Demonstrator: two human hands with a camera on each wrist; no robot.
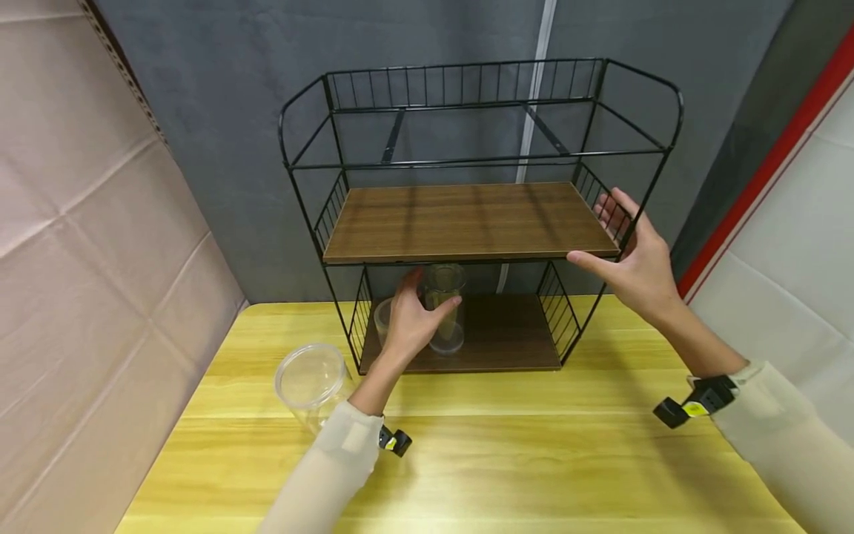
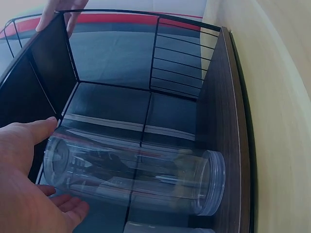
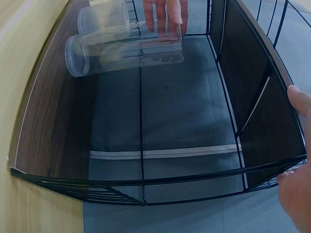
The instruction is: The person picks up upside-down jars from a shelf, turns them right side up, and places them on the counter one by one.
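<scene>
Tall clear jar (image 1: 445, 322) stands about upright on the rack's (image 1: 394, 137) lower shelf (image 1: 510, 330), near a shorter jar (image 1: 382, 319). The left hand's (image 1: 410, 322) thumb and fingers sit apart around its upper end; firm contact cannot be told. The right hand (image 1: 637, 267) grips the rack's side. The step looks like positioning the jar; the next move seems to call for clearance beneath the upper shelf (image 1: 467, 222).

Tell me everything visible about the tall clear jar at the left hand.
The tall jar is a transparent, plastic-looking cylinder with a ribbed band at its lower end. It stands upright on the lower shelf board, beside a shorter clear container. The left hand is around its upper end; whether they touch is unclear.
</scene>
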